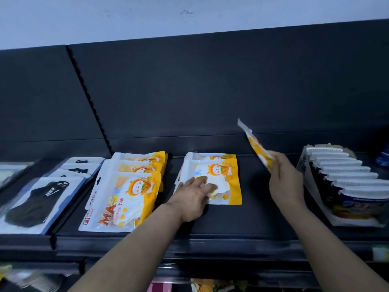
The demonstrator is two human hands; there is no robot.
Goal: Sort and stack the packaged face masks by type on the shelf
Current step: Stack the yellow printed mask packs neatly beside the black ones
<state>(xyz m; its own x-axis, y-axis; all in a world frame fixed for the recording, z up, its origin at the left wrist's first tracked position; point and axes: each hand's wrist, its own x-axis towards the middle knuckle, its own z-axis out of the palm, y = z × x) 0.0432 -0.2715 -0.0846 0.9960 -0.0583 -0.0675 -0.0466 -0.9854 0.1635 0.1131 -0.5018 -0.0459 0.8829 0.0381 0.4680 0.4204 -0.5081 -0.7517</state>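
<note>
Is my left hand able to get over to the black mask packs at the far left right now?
Probably yes. The left hand lies flat on the middle orange stack and holds nothing; only the low left orange stack lies between it and the black mask packs, with open space above.

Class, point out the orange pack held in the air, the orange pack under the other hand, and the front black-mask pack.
Raised orange pack (257,149): head view, its orange middle.
Pressed orange pack (234,186): head view, orange right edge.
Front black-mask pack (35,199): head view, the black mask.
</note>
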